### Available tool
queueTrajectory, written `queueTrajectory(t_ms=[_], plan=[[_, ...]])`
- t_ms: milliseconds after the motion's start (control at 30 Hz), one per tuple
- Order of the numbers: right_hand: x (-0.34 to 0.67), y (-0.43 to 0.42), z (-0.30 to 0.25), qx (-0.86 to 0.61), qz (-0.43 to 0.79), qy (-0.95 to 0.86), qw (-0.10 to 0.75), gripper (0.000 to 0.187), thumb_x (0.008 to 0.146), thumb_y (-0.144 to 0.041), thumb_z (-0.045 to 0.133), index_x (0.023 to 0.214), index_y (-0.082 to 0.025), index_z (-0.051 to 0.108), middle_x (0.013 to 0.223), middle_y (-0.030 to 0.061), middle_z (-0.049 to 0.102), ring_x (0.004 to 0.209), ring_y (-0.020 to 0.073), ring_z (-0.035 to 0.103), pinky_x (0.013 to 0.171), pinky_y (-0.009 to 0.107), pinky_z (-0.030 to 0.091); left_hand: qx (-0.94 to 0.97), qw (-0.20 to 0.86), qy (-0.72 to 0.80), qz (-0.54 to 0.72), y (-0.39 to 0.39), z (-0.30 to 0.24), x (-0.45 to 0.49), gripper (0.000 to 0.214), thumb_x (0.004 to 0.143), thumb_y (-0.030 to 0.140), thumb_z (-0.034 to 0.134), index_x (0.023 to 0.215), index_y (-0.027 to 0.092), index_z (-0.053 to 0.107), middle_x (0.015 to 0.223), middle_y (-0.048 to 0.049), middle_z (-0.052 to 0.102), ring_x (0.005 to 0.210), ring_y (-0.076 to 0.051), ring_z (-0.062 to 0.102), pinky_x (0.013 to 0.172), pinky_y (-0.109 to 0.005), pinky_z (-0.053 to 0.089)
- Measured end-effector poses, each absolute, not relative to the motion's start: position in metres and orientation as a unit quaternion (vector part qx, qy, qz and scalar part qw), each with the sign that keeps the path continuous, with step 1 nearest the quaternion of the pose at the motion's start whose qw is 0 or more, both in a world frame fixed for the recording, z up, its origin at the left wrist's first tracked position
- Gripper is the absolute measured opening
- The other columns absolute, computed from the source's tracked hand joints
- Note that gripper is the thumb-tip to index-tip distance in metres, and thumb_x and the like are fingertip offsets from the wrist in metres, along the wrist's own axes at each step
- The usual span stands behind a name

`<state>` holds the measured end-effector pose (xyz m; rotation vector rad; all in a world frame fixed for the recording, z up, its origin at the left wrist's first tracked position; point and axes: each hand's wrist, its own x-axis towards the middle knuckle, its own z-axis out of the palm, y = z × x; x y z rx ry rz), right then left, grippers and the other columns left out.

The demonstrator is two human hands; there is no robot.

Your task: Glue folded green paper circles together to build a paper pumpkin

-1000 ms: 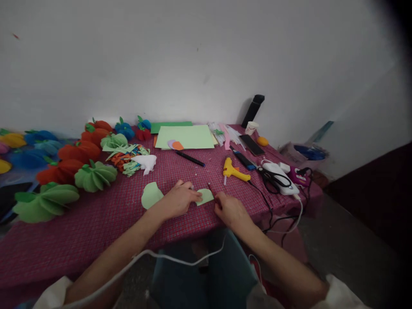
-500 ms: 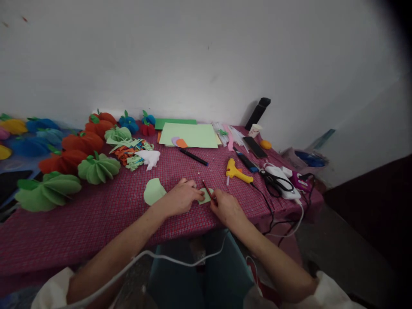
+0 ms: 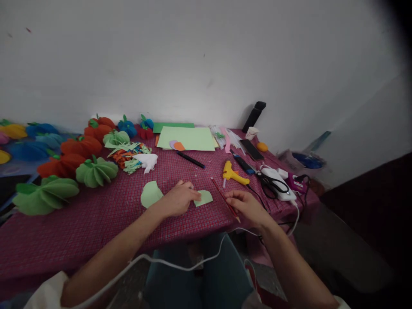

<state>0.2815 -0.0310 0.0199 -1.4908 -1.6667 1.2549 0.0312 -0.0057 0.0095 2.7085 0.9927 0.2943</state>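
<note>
My left hand rests on the table with its fingers bent, and the fingertips press on the left end of a small light green paper piece. To the right, my right hand has its thumb and fingers closed about a red pencil. The pencil slants low over the cloth, its sharpened tip pointing towards me. A larger light green paper piece with a curved edge lies left of my left hand, beside the wrist.
A yellow glue gun, scissors, cutter and white power strip lie to the right. Behind are a black marker and green paper sheets. Paper pumpkins and paper scraps fill the left.
My right hand has moved right with the pencil, away from the small paper piece, which shows more now. My left hand still presses the paper. The view has shifted slightly.
</note>
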Motion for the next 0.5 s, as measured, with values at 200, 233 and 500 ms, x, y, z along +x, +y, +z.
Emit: queueTrajectory(t_ms=[200,233,500], plan=[[0.270,-0.033,0.025,-0.515,0.574,-0.518,0.372,0.029,0.063,-0.041,0.067,0.077,-0.018,0.057,0.054,-0.0077,0.049,0.042,0.0061,0.037,0.042,0.020,0.031,0.901,0.081,0.397,0.156,-0.002,0.025,0.019,0.039,0.076,0.002,0.041,0.099,0.024,0.064,0.108,0.0000,0.066,0.095,-0.019,0.047,0.080,-0.037,0.027],[0.265,-0.035,0.025,-0.513,0.562,-0.534,0.369,0.028,0.063,-0.040,0.067,0.077,-0.018,0.057,0.056,-0.0070,0.050,0.043,0.0062,0.039,0.043,0.020,0.032,0.896,0.065,0.408,0.164,-0.001,0.030,0.016,0.038,0.076,0.003,0.041,0.098,0.024,0.064,0.107,0.0000,0.067,0.095,-0.020,0.046,0.080,-0.038,0.027],[0.236,-0.046,0.014,-0.497,0.444,-0.654,0.358,0.014,0.076,-0.030,0.055,0.085,-0.019,0.056,0.065,-0.0025,0.057,0.051,0.0099,0.050,0.047,0.021,0.039,0.852,0.069,0.466,0.227,-0.012,0.064,0.022,0.036,0.076,0.008,0.044,0.101,0.025,0.064,0.096,-0.0008,0.067,0.094,-0.020,0.049,0.081,-0.037,0.033]])
